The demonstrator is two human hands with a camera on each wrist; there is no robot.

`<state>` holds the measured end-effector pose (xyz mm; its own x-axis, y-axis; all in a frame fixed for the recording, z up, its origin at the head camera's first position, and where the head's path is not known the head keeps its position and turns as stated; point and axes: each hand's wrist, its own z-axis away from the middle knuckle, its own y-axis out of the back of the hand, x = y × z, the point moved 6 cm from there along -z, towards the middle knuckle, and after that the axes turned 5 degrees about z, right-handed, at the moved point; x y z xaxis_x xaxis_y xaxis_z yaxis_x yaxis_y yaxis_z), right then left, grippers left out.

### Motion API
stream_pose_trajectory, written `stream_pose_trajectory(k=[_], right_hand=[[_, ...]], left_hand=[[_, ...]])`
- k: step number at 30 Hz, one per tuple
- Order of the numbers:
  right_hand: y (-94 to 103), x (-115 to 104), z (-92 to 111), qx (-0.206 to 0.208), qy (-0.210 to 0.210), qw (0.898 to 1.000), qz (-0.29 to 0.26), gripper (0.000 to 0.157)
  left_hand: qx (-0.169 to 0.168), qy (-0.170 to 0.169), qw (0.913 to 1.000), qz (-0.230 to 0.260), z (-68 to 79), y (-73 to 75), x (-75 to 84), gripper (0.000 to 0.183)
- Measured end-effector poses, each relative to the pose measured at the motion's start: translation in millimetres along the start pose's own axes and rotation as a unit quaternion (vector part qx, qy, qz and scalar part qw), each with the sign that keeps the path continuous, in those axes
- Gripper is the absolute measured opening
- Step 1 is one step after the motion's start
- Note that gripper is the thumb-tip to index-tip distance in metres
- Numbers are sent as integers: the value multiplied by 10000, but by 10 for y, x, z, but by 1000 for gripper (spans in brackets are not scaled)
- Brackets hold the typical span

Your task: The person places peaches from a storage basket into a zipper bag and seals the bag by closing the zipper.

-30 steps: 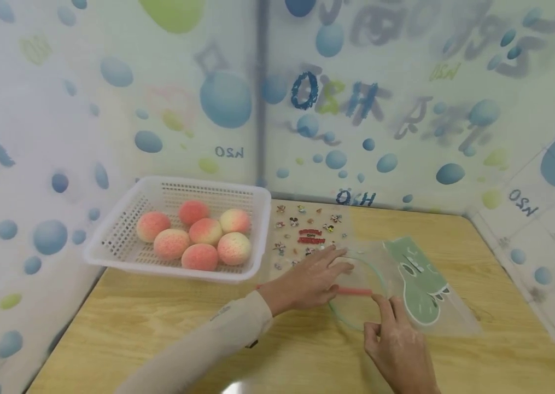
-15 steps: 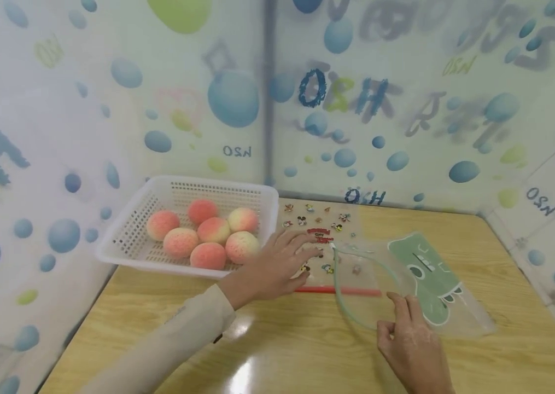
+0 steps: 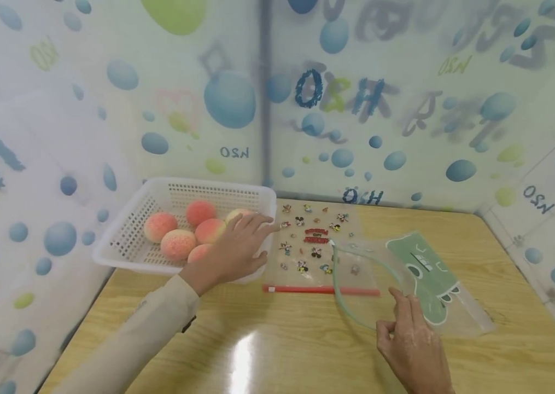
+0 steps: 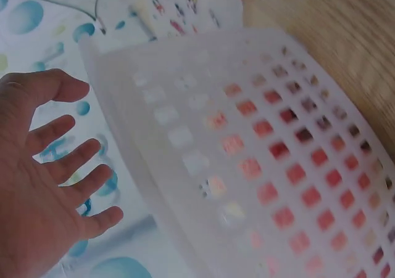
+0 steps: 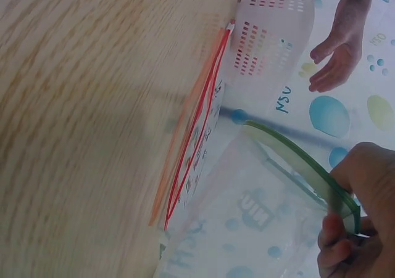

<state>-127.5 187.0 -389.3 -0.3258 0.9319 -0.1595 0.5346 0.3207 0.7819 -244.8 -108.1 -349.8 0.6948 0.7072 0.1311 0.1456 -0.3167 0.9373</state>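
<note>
My left hand [image 3: 230, 246] hovers over the right side of a white plastic basket [image 3: 118, 232] with its fingers spread, holding nothing. In the left wrist view that hand [image 4: 49, 173] is just beyond the basket's rim. Several peaches [image 3: 179, 244], red and yellow, lie in the basket, some partly hidden by the hand. My right hand [image 3: 412, 342] pinches the green zip edge of a clear zip bag [image 3: 422, 273] printed with a green cartoon creature. In the right wrist view the bag's green-edged mouth [image 5: 296, 156] gapes, with thumb and fingers at one corner.
A second clear zip bag [image 3: 316, 239], with small cartoon figures and a red slider strip [image 3: 302, 289], lies flat between basket and green bag, overlapped by the latter's mouth. The wooden table [image 3: 198, 334] meets patterned walls [image 3: 395, 109] at the back and sides.
My left hand has left the green bag's mouth and travelled left, across the red-strip bag, to above the peaches. The right hand keeps its pinch on the green edge.
</note>
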Motion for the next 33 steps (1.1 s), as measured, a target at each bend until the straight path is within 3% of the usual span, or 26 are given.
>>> stream_pose_trajectory(k=[5, 9, 12, 19, 22, 33], right_hand=[[5, 7, 0, -132, -101, 9998, 49, 62], [7, 13, 13, -156, -155, 9998, 21, 64], [7, 11, 20, -117, -132, 9998, -20, 65], [-11, 2, 39, -63, -54, 9999, -71, 65], [-21, 3, 52, 28, 4, 9999, -133, 64], [-42, -13, 63, -50, -66, 9999, -141, 64]], left_hand=[[-463, 546, 9974, -54, 73, 20, -230, 57], [-1059, 1029, 9890, -21, 114, -50, -375, 59], [-1320, 1247, 9834, -18, 137, -101, -439, 55], [-1230, 1135, 9857, -191, 184, -187, -531, 47], [-1345, 1128, 9843, -165, 212, -221, -549, 47], [-1976, 1662, 9660, -108, 200, -351, -606, 54]])
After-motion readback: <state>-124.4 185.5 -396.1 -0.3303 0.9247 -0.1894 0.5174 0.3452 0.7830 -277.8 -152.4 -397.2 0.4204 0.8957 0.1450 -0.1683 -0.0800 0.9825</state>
